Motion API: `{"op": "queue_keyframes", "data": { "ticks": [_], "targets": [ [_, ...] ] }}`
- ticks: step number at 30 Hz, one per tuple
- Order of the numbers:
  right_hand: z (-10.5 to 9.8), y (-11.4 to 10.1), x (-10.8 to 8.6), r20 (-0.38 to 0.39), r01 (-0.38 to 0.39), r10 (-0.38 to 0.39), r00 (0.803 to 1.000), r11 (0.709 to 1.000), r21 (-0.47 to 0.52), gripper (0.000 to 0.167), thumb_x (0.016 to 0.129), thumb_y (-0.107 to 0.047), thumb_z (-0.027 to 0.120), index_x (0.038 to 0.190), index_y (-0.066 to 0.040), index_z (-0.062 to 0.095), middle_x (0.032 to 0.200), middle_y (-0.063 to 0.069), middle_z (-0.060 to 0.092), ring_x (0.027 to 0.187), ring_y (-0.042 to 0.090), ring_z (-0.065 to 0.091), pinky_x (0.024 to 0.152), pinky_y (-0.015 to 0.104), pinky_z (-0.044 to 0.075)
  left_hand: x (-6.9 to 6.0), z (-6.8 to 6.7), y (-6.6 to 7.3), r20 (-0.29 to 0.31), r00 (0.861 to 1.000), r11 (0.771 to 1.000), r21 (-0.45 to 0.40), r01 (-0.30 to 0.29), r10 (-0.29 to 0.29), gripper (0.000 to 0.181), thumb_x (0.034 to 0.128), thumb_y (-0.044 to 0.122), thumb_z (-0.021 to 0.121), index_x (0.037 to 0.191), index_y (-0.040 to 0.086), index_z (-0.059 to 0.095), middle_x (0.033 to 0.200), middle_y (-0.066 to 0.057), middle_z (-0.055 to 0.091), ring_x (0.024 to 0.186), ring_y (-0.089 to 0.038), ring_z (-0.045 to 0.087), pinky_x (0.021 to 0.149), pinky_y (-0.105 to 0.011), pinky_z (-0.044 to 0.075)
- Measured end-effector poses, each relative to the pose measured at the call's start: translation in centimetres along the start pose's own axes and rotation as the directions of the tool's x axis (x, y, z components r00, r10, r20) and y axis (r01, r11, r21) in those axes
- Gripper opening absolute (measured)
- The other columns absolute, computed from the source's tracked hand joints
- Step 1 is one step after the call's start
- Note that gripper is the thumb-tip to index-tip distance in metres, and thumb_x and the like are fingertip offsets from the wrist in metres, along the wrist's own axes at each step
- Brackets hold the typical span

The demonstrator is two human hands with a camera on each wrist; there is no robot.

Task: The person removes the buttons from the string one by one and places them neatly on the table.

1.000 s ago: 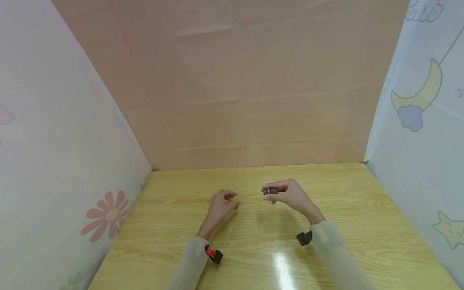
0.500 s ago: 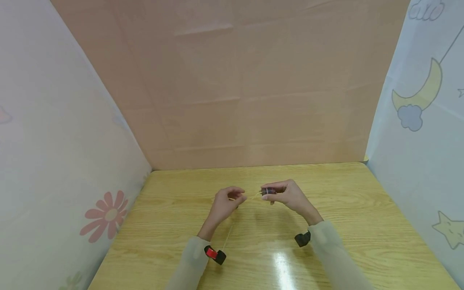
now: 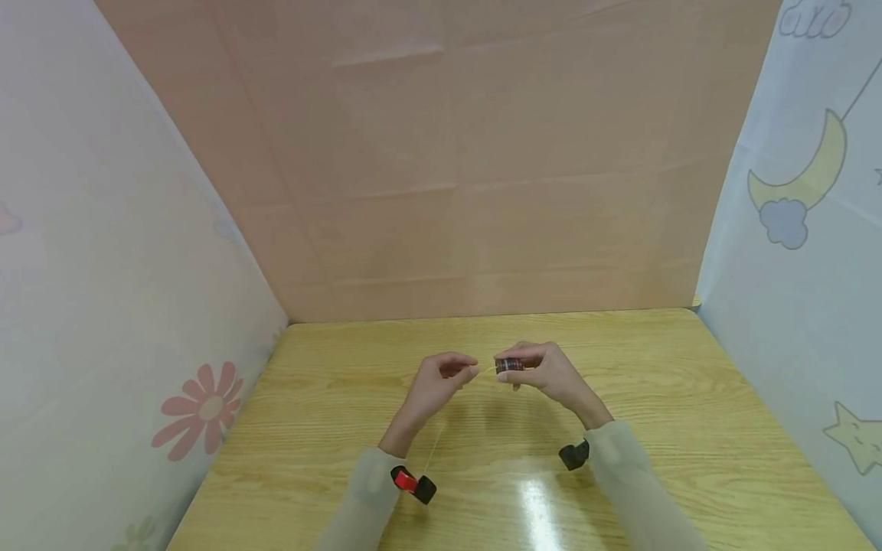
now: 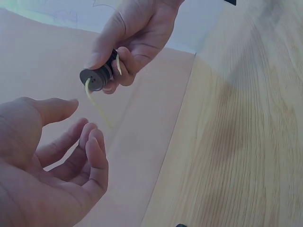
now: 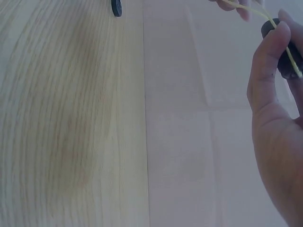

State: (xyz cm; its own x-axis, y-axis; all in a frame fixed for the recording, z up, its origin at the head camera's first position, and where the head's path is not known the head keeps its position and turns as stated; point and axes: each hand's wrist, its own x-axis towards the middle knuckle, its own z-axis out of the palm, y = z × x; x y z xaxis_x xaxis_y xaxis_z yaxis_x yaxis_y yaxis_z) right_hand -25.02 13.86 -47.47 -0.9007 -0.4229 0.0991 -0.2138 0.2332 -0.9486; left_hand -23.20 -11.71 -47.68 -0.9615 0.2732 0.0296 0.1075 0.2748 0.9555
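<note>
My right hand (image 3: 554,375) grips a short stack of dark round buttons (image 3: 509,366) between thumb and fingers, above the table. A yellow cord (image 4: 100,109) comes out of a hole in the end button (image 4: 93,79) and points toward my left hand. More of the cord shows along the stack (image 5: 286,64) in the right wrist view. My left hand (image 4: 61,156) is beside the cord's free end, fingers bent and thumb apart from them, with a visible gap. In the head view the left fingertips (image 3: 472,367) appear close to the cord; contact cannot be told.
Both hands are over a wood-grain table (image 3: 331,398). A small dark object (image 5: 116,7) shows at the top of the right wrist view. A pale thin line (image 3: 434,450) runs near the left wrist camera (image 3: 415,485). Papered walls (image 3: 441,191) stand behind and beside.
My left hand has moved right, toward the cord and the stack of buttons, and its thumb and fingertips have drawn closer together. The right hand has shifted slightly left, still gripping the stack.
</note>
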Motion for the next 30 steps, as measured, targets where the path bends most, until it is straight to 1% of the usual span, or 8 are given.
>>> {"op": "queue_keyframes", "data": {
  "ticks": [3, 6, 10, 15, 18, 23, 26, 30],
  "targets": [
    [0.0, -0.1, -0.1, 0.010, 0.002, -0.002, 1.000, 1.000, 0.006, 0.033, 0.091, -0.026, 0.084, 0.121, -0.015, 0.079, 0.115, 0.014, 0.072, 0.076, 0.021, 0.070, 0.070, 0.041, 0.062, 0.1, 0.4, 0.2, 0.021, 1.000, 0.999, -0.045, 0.013, -0.012, 0.027, 0.1020, 0.035, 0.071, 0.119, 0.016, 0.076, 0.116, -0.014, 0.075, 0.107, -0.037, 0.072, 0.097, -0.059, 0.057],
    [0.1, -0.1, -0.1, 0.015, -0.001, 0.001, 1.000, 1.000, 0.012, 0.033, 0.091, -0.027, 0.085, 0.121, -0.016, 0.080, 0.114, 0.013, 0.072, 0.078, 0.022, 0.070, 0.071, 0.040, 0.063, 0.3, 0.7, 0.2, 0.038, 0.999, 0.997, -0.072, 0.015, -0.012, 0.031, 0.1016, 0.039, 0.071, 0.120, 0.014, 0.075, 0.119, -0.021, 0.074, 0.104, -0.033, 0.072, 0.097, -0.058, 0.057],
    [0.3, -0.2, -0.1, 0.018, -0.004, 0.004, 1.000, 1.000, 0.026, 0.034, 0.091, -0.027, 0.085, 0.122, -0.015, 0.079, 0.112, 0.011, 0.071, 0.080, 0.024, 0.069, 0.074, 0.046, 0.064, 0.5, 1.1, 0.3, 0.041, 0.999, 0.996, -0.085, 0.013, -0.010, 0.033, 0.1015, 0.039, 0.071, 0.120, 0.013, 0.074, 0.116, -0.016, 0.075, 0.104, -0.031, 0.073, 0.098, -0.057, 0.057],
    [0.4, -0.1, -0.1, 0.018, 0.013, -0.014, 1.000, 0.999, 0.039, 0.031, 0.091, -0.025, 0.085, 0.120, -0.017, 0.080, 0.109, 0.010, 0.071, 0.082, 0.025, 0.069, 0.074, 0.046, 0.064, 0.5, 1.5, 0.6, 0.048, 0.999, 0.994, -0.106, 0.016, -0.011, 0.031, 0.1005, 0.037, 0.073, 0.120, 0.014, 0.075, 0.113, -0.008, 0.076, 0.109, -0.040, 0.072, 0.099, -0.061, 0.056],
    [0.5, 0.0, -0.1, 0.013, 0.028, -0.028, 1.000, 0.999, 0.033, 0.028, 0.091, -0.024, 0.084, 0.118, -0.019, 0.081, 0.106, 0.009, 0.071, 0.082, 0.025, 0.067, 0.072, 0.043, 0.063, 0.5, 1.7, 0.8, 0.056, 0.998, 0.993, -0.113, 0.018, -0.012, 0.032, 0.0994, 0.039, 0.074, 0.120, 0.014, 0.075, 0.112, -0.008, 0.077, 0.106, -0.037, 0.073, 0.097, -0.060, 0.057],
    [0.6, 0.1, -0.1, 0.007, 0.043, -0.044, 0.999, 0.999, 0.019, 0.026, 0.093, -0.023, 0.083, 0.119, -0.021, 0.081, 0.103, 0.009, 0.070, 0.080, 0.024, 0.065, 0.068, 0.037, 0.060, 0.6, 1.9, 0.9, 0.054, 0.998, 0.992, -0.122, 0.037, -0.030, 0.034, 0.0979, 0.042, 0.075, 0.118, 0.015, 0.076, 0.112, -0.005, 0.077, 0.101, -0.024, 0.074, 0.094, -0.048, 0.060],
    [0.6, 0.1, -0.1, 0.005, 0.043, -0.043, 0.999, 0.999, 0.015, 0.026, 0.093, -0.023, 0.083, 0.119, -0.020, 0.081, 0.101, 0.008, 0.070, 0.079, 0.023, 0.065, 0.068, 0.036, 0.059, 0.6, 2.0, 0.9, 0.051, 0.998, 0.990, -0.138, 0.043, -0.037, 0.034, 0.0976, 0.042, 0.076, 0.117, 0.014, 0.077, 0.113, -0.006, 0.077, 0.104, -0.030, 0.074, 0.095, -0.045, 0.060],
    [0.5, 0.2, -0.1, 0.001, 0.038, -0.038, 0.999, 0.999, 0.016, 0.028, 0.092, -0.023, 0.083, 0.119, -0.018, 0.081, 0.101, 0.007, 0.070, 0.080, 0.023, 0.066, 0.071, 0.038, 0.061, 0.6, 2.1, 1.0, 0.052, 0.998, 0.986, -0.160, 0.043, -0.035, 0.033, 0.0975, 0.039, 0.076, 0.117, 0.012, 0.077, 0.114, -0.008, 0.077, 0.113, -0.041, 0.071, 0.100, -0.053, 0.058]
  ]
}}
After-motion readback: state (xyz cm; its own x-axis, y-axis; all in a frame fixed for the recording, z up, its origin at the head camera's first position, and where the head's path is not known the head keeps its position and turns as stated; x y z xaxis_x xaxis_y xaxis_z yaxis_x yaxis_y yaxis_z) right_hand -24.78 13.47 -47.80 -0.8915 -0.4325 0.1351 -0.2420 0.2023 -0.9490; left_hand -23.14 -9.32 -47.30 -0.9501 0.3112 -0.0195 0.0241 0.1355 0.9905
